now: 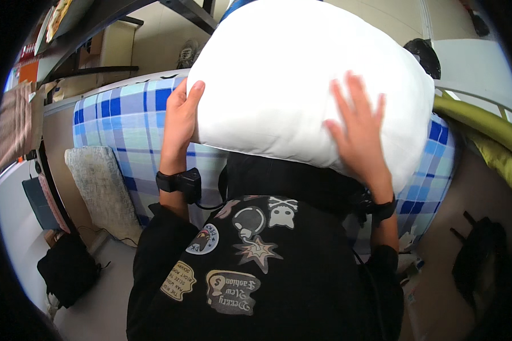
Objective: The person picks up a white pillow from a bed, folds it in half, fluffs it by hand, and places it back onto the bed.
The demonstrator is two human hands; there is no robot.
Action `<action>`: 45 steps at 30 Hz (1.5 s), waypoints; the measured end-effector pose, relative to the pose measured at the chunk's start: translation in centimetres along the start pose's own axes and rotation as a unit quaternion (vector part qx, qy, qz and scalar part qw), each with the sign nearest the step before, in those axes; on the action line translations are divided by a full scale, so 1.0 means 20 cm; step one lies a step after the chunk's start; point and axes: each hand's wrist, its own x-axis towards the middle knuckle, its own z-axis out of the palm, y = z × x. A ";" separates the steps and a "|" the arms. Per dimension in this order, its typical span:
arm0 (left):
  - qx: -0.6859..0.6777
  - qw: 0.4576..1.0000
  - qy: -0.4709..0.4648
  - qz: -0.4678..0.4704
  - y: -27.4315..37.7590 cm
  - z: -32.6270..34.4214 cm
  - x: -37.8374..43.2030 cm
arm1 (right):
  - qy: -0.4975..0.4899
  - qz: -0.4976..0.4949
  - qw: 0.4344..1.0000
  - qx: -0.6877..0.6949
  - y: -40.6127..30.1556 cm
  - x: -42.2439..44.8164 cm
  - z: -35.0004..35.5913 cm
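Observation:
A large white pillow (pixel 281 93) fills the upper middle of the head view, in front of my body and over the bed. My left hand (pixel 183 104) grips its left edge, the thumb on top and the other fingers partly hidden behind the edge. On the pillow's upper face, toward the right, my right hand (pixel 360 128) lies with its fingers spread, slightly blurred. It holds nothing; whether it presses or only hovers I cannot tell. Beneath the pillow is a blue plaid bedsheet (pixel 119 123).
A pale folded towel or pad (pixel 100 183) lies at the bed's left. Olive-green fabric (pixel 473 115) hangs by the rail on the right. A black bag (pixel 68 268) stands lower left. Dark metal bars (pixel 187 15) and a shoe (pixel 187 53) are beyond the bed.

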 end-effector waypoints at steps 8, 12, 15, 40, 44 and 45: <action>0.007 1.000 -0.002 -0.004 -0.05 -0.01 0.01 | -0.153 -0.231 0.916 0.289 -0.30 0.13 0.03; 0.069 0.997 0.025 -0.021 -0.13 -0.07 0.03 | -0.154 -0.225 0.892 0.361 -0.17 0.11 0.04; 0.097 0.994 0.038 -0.019 -0.20 -0.10 0.03 | -0.125 -0.100 0.894 0.418 0.05 0.02 0.02; 0.282 0.951 -0.125 -0.020 0.21 -0.04 0.38 | 0.152 0.409 0.783 0.443 0.99 -0.49 -0.07; 0.261 0.956 -0.122 -0.049 0.26 0.11 0.58 | 0.039 0.441 0.782 0.439 1.02 -0.37 -0.20; 0.262 0.951 -0.128 -0.103 0.24 0.15 0.64 | 0.007 0.450 0.767 0.457 1.04 -0.34 -0.21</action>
